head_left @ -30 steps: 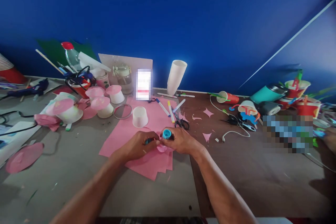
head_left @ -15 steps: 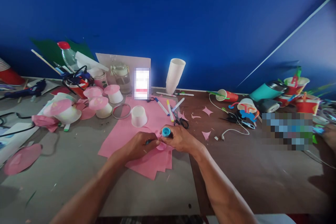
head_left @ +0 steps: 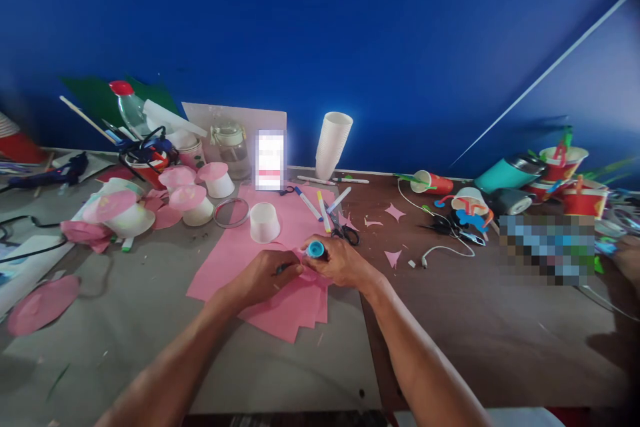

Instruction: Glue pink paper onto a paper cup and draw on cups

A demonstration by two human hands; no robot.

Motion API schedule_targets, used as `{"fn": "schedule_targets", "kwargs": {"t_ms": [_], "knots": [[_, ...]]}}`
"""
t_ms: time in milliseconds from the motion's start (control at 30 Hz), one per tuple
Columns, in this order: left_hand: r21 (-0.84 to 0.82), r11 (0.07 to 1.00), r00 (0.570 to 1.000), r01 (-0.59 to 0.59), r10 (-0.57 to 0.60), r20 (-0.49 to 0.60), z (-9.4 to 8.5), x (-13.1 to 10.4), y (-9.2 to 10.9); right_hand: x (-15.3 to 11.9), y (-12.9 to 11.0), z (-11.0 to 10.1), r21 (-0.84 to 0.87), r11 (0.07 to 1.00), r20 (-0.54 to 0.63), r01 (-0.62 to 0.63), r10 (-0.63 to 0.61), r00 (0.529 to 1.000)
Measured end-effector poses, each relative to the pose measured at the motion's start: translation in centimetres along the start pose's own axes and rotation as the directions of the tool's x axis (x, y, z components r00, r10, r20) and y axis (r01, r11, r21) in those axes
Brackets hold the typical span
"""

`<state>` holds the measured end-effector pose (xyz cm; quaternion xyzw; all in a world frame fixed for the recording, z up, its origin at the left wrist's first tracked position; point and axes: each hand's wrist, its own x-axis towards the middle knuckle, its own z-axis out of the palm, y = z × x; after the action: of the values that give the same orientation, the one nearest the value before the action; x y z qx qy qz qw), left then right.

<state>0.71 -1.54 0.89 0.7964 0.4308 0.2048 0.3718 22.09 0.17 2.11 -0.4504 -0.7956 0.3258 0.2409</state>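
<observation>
The right hand [head_left: 345, 260] clasps a blue-ended tube [head_left: 315, 250], the left hand [head_left: 263, 275] curls round a dark object [head_left: 281, 269]; pink-topped cups [head_left: 218, 181] stand left, a bare cup [head_left: 265, 223] beyond.

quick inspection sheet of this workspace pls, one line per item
surface: grey board beside brown tabletop; pink sheets on the board
things: white cup upside down on the sheets; blue tube in right hand; small bluish item, mostly hidden, in left hand
clutter: scissors, markers, pink scraps
hands: close together over the sheets
cables: white at right, black at left
surroundings: blue wall behind; another person's hand at right edge
</observation>
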Motion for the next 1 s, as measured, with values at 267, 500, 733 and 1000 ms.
{"fn": "schedule_targets", "kwargs": {"t_ms": [267, 500, 733, 1000], "knots": [[0.007, 0.998, 0.994, 0.059, -0.058, -0.093, -0.4, 0.2, 0.3, 0.5, 0.0, 0.3, 0.155, 0.987, 0.027, -0.038, 0.035, 0.999], [0.008, 0.988, 0.969, 0.153, -0.148, -0.198, -0.4, 0.3, -0.1, 0.8, 0.2, 0.7, 0.196, 0.980, 0.060, -0.024, 0.012, 0.998], [0.077, 0.976, 0.931, 0.203, -0.168, -0.324, -0.4, 0.3, -0.8, 1.1, -0.2, 1.1, 0.260, 0.964, 0.088, -0.057, 0.035, 0.995], [0.057, 0.972, 0.898, 0.228, -0.187, -0.398, -0.6, 0.2, -0.9, 1.7, -0.8, 1.6, 0.213, 0.977, 0.096, -0.012, -0.009, 0.995]]}}
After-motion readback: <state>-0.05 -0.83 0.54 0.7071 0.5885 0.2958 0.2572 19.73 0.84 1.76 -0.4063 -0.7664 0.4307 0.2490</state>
